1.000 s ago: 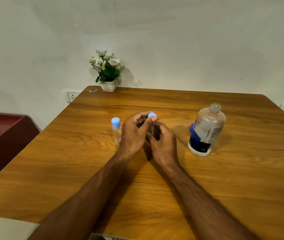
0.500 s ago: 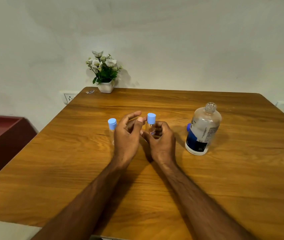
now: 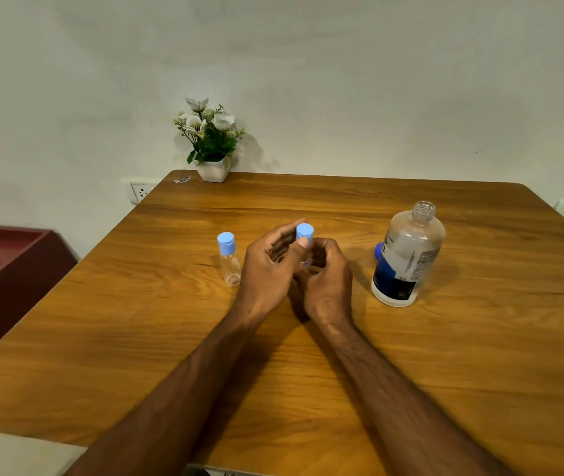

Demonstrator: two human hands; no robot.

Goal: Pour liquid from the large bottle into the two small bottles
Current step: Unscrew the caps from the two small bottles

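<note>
- The right hand (image 3: pixel 325 273) wraps the body of a small bottle (image 3: pixel 307 261), fingers curled round it. The bottle stands upright, its long axis vertical, its base at or just above the desk (image 3: pixel 411 355); contact with the desk is hidden by the hands.
- The left hand (image 3: pixel 267 266) forms the working grip: thumb and fingertips close narrowly on the blue cap (image 3: pixel 304 232), directly above the right hand's hold.
- Key relation: the cap lies on the bottle's vertical axis, on top of the lower grip. Judged next move: twist the cap about that axis, then lift it straight up.
- The second small bottle (image 3: pixel 228 259) stands capped just left of the left hand, untouched and apparently empty.
- The large bottle (image 3: pixel 407 255) stands uncapped, well to the right of both hands; the right hand is nearer to it. A dark blue cap (image 3: pixel 379 250) appears to lie behind it.
- Judged progress: pouring not yet begun; both small bottles are capped.
</note>
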